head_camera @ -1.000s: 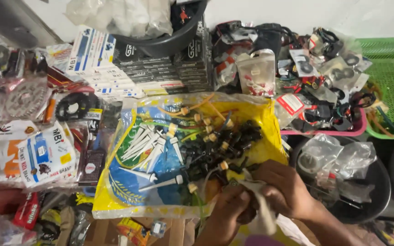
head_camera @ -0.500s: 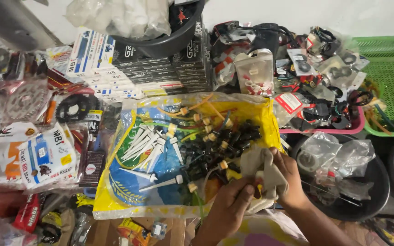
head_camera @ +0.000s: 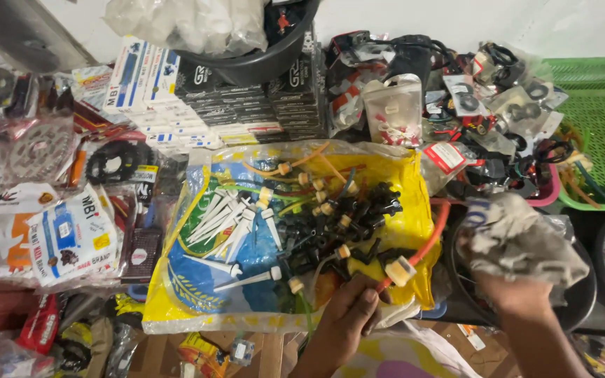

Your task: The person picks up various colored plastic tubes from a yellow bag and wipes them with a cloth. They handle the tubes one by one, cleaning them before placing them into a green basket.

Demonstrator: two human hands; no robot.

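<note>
Two hands are busy: the left hand pinches a red hose with a small white filter over the yellow-and-blue plastic sack of small parts, while the right hand clutches a crumpled grey rag above a black bowl, beside a green basket.

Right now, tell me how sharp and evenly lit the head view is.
Head view: even, soft light with no hard shadows; glare on the yellow bag and on plastic packets at the left; the middle is sharp; the rag in the right hand is slightly blurred; the left hand is clear; edges bow a little.
</note>
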